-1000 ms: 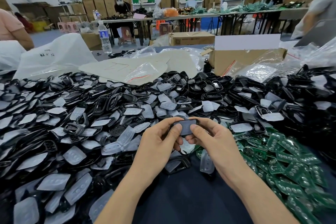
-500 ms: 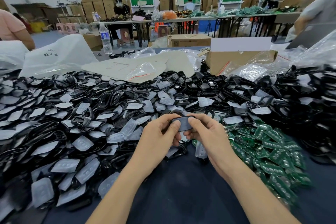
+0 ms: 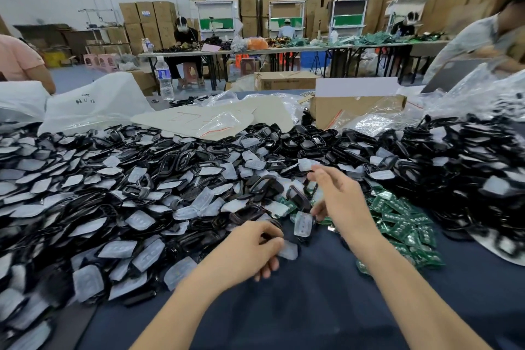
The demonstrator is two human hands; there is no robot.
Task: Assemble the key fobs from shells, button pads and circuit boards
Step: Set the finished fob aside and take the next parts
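Curling low, left hand [image 3: 252, 247] pinches a pad [image 3: 288, 250] — right hand [image 3: 338, 196] raised, open-fingered.

- left hand [image 3: 250, 250]: low at the near edge of the parts heap, fingers curled, fingertips touching a translucent button pad [image 3: 288, 250] lying on the dark blue table cover [image 3: 298, 307].
- right hand [image 3: 338, 196]: raised above the green circuit boards [image 3: 403, 221], fingers loosely spread; contents cannot be told.
- black shells [image 3: 176, 162] mixed with pads cover the left and centre.
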